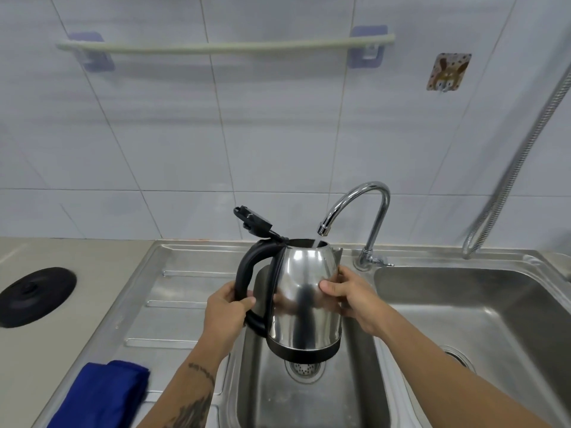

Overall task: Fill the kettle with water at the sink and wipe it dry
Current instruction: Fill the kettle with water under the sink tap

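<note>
A person's left hand (230, 301) is wrapped around the curved black plastic handle (247, 273) of a shiny stainless-steel electric kettle (304, 291), fingers closed on the lower part of the loop, while the right hand (350, 296) is pressed flat against the kettle's right side, thumb across the polished body and the remaining fingers curled behind it. The kettle is held upright in the air above the left basin of a double-bowl stainless-steel sink (411, 291), directly over the round perforated drain strainer (304, 370). Its black hinged lid (253, 222) stands tipped open to the upper left. A thin stream of water (316, 242) falls from the curved chrome gooseneck tap (360, 208) into the open mouth. On the ribbed drainboard at lower left lies a folded dark blue cloth (102, 396); farther left, on the grey countertop (46, 366), sits the round black kettle base (35, 296). A pale towel rail (222, 47) crosses the white tiled wall, and a flexible metal hose (522, 156) hangs at right.
</note>
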{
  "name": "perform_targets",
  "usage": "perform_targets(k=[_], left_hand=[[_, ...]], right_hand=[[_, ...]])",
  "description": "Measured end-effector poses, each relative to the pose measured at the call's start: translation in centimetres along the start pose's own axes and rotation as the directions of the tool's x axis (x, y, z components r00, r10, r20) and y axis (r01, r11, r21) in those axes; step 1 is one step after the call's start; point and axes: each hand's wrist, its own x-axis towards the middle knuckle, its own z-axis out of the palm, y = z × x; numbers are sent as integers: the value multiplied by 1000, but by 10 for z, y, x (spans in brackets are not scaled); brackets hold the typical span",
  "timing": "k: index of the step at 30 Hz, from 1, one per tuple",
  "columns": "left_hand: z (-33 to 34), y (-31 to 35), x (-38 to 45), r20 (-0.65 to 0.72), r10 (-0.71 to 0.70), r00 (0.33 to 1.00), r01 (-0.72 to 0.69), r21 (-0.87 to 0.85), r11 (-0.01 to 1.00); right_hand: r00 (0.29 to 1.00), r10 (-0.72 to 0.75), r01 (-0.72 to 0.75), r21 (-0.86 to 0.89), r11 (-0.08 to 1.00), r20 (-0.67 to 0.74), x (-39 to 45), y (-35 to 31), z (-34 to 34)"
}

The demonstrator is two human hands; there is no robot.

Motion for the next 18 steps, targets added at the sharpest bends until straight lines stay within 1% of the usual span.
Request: perform_targets(k=[3,5,7,8,9,10,11,12,13,15,18], left_hand=[[3,-9,4,-32,37,999,-36,23,999],[6,-13,7,-49,51,998,-50,29,998],[9,-15,11,-57,65,996,-63,32,997],[11,-16,12,-56,71,996,-69,38,997],[13,-17,14,-59,77,995,-74,44,996],[14,-17,15,-63,82,995,-79,49,996],[16,-18,17,-66,83,994,-80,54,995],[17,-19,17,-69,80,994,-76,58,995],[18,-20,17,-70,77,995,-73,59,996],[20,-23,17,-76,74,994,-69,64,996],[20,-25,19,-73,67,995,-62,64,996]], right_hand=[[1000,-19,19,-18,1000,9,-2,-6,-3],[996,-78,81,-90,993,32,-1,-10,-12],[987,-162,153,-222,963,-20,0,-14,-25],[975,-204,162,-349,923,-86,3,-16,-35],[951,-265,149,-515,844,-159,7,-20,-44],[930,-311,96,-689,719,-194,10,-23,-53],[927,-325,42,-805,592,-190,14,-23,-62],[943,-277,-21,-863,505,-185,14,-24,-69],[959,-221,-59,-887,459,-179,14,-23,-74],[977,-129,-98,-893,439,-170,14,-18,-80],[983,-89,-112,-909,401,-160,12,-7,-82]])
